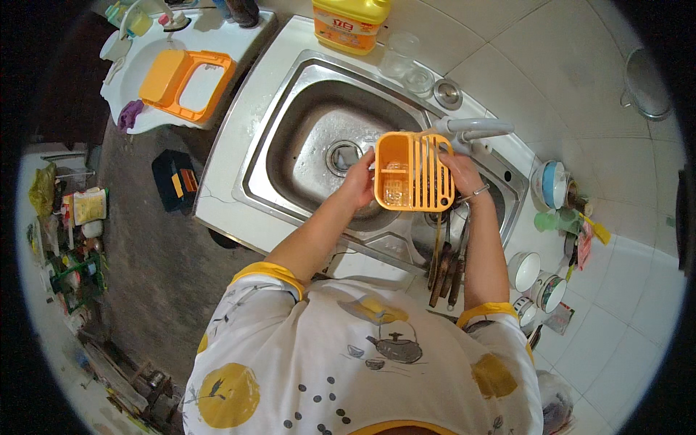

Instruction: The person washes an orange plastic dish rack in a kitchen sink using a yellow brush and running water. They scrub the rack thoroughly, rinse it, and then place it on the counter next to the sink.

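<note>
An orange plastic utensil caddy [395,172] is held up over the sink [308,138], its divided inside facing up and its slotted side to the right. My left hand [359,178] grips its left edge. Around the right edge closes my right hand [462,174], its fingers partly behind the slats. The faucet [475,127] reaches in just above the caddy's upper right corner. Below the caddy, several long-handled utensils [446,268] lean out of the smaller right basin toward me; their heads are hidden.
Behind the sink stand a yellow jug [349,27], a glass jar [399,54] and a round metal strainer [448,94]. Several bowls [523,271] sit on the right. At left, a white washbasin [148,61] carries an orange frame-like part [205,87]; a dark bin [174,180] is on the floor.
</note>
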`<state>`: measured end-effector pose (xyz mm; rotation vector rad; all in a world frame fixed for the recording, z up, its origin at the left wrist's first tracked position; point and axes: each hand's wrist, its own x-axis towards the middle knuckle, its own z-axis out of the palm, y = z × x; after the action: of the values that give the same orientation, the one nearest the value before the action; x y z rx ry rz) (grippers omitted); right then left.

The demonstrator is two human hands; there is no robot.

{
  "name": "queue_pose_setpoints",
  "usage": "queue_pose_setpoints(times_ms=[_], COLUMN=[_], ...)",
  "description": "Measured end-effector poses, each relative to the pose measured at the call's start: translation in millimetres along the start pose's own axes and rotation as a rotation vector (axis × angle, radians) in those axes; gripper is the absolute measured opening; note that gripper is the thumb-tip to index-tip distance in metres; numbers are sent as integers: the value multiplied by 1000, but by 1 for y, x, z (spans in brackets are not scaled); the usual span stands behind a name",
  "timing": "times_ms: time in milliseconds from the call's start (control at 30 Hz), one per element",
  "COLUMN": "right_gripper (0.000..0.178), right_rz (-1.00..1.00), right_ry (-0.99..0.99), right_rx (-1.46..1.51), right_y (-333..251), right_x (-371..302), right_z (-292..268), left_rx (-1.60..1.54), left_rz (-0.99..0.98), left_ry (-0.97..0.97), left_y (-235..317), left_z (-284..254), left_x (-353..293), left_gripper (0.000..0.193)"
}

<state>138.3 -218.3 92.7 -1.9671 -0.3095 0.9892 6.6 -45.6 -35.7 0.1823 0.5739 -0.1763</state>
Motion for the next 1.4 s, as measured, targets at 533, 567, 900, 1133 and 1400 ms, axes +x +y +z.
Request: queue_pose_setpoints(times_ms=[533,567,900,1133,1400], right_gripper=[37,35,31,30,29], right_rz=[-81,-95,-202,-229,-463], right_ry=[10,15,102,269,345], right_rx=[1,-10,-36,17,-104], right_y=[12,13,14,28,13], right_x=[-3,-4,-8,17,14], right_z=[-12,-12,-13,-10,-2], left_rx=[27,21,19,55,111], left_rz=[-64,-59,-78,-27,24], left_ry=[-49,-64,-100,-96,46], left_y=[13,11,15,35,24], left_z=[26,24,46,54,45], left_x=[13,17,31,43,47], left_gripper=[37,37,38,40,41])
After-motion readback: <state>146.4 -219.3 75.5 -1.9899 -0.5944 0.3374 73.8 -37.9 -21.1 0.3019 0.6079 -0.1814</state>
